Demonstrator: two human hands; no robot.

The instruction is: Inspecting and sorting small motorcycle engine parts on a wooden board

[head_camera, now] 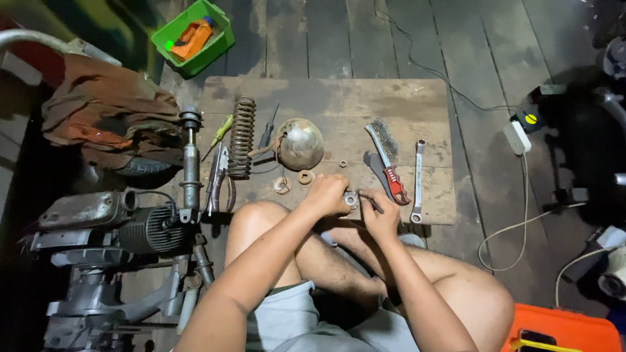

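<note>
Metal ring (pixel 352 199) between both hands' curled fingers (pixel 339 195).

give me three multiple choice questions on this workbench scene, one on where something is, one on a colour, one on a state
1. Where does the coil spring lie?
A. on the wooden board, left of the metal dome
B. inside the bin
C. on the person's lap

2. What colour is the bin at the top left?
A. blue
B. green
C. white

3. What are the hands doing?
A. both rest flat and empty on the board
B. the left hand grips a small round metal part while the right hand holds a thin tool to it
C. both lift the spanner

Answers: 1 A, the spring lies upright in the picture beside the dome; 2 B, its walls are bright green; 3 B, both hands meet at the part by the board's near edge.
</note>
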